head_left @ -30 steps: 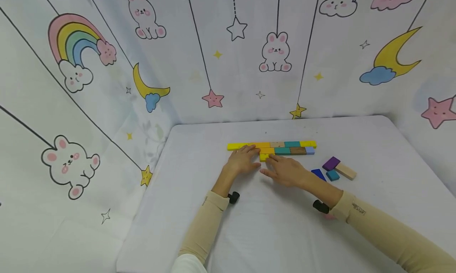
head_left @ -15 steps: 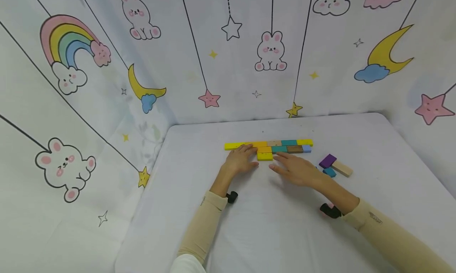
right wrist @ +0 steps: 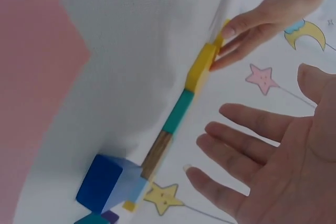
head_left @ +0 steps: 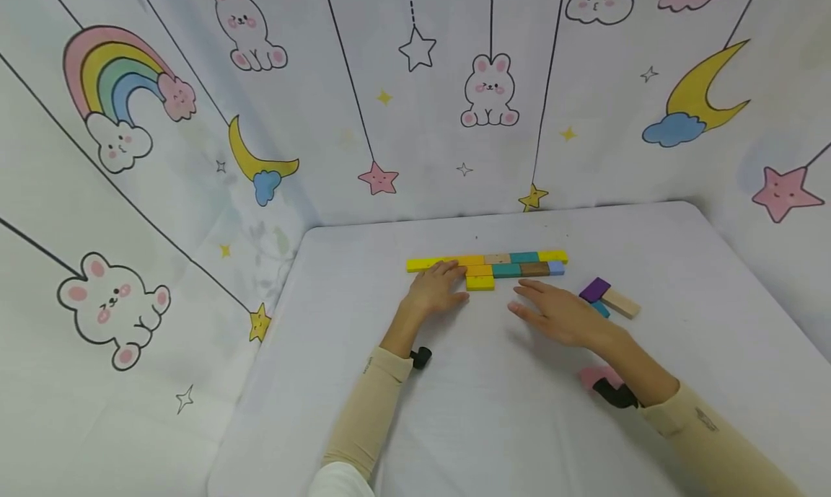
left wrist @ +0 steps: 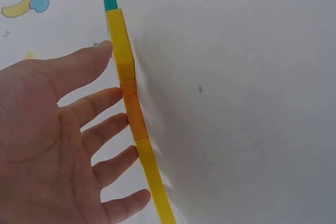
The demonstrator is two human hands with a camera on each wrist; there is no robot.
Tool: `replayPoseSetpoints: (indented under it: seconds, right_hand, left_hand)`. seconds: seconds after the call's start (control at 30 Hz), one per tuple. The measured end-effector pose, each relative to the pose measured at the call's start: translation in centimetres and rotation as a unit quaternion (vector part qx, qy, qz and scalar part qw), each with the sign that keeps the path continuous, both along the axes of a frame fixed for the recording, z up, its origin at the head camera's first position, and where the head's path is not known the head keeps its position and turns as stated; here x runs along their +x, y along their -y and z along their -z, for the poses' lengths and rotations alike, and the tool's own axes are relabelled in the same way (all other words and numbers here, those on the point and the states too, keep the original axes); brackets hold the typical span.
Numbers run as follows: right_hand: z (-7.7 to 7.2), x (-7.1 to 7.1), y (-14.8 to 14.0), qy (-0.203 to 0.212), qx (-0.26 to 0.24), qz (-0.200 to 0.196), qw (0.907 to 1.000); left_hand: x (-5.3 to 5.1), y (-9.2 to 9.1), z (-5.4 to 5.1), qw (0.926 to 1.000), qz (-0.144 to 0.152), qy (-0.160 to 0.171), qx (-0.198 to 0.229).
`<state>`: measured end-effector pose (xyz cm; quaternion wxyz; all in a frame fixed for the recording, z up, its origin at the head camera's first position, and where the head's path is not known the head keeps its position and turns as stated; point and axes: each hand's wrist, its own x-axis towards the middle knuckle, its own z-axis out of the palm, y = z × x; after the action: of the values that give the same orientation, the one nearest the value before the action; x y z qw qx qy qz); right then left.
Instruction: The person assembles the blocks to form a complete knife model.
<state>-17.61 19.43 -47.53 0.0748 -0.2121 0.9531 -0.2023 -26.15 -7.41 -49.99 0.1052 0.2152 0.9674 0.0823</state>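
Flat coloured blocks lie in rows at the back of the white table. The back row holds a long yellow block point(head_left: 420, 265), then orange, tan, teal point(head_left: 524, 257) and yellow ones. Against it lies a shorter row with orange, teal, brown point(head_left: 534, 269) and light blue blocks. In front sits a single yellow block point(head_left: 480, 283). My left hand point(head_left: 436, 292) rests at the rows' left end, its spread fingertips touching the blocks' edge in the left wrist view. My right hand point(head_left: 560, 314) hovers right of the single yellow block, fingers extended, holding nothing.
Right of the rows lie loose blocks: purple point(head_left: 594, 289), tan point(head_left: 621, 304) and teal-blue point(head_left: 600, 309). A dark blue block point(right wrist: 100, 184) shows in the right wrist view. Something pink point(head_left: 589, 376) lies by the right wrist. A patterned cloth wall point(head_left: 441, 143) borders the table.
My right hand has drawn back rightward and nearer me, away from the single yellow block, and now hides the dark blue block in the head view. The left hand stays at the rows.
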Motion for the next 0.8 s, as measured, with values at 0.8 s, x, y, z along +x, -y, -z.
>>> replayPoseSetpoints:
  seconds: [0.8]
  right_hand:
    - [-1.0, 1.2, -6.5, 0.029, 0.032, 0.100, 0.9940]
  left_hand:
    - [-0.1, 0.0, 0.2, 1.0000, 0.000, 0.008, -0.001]
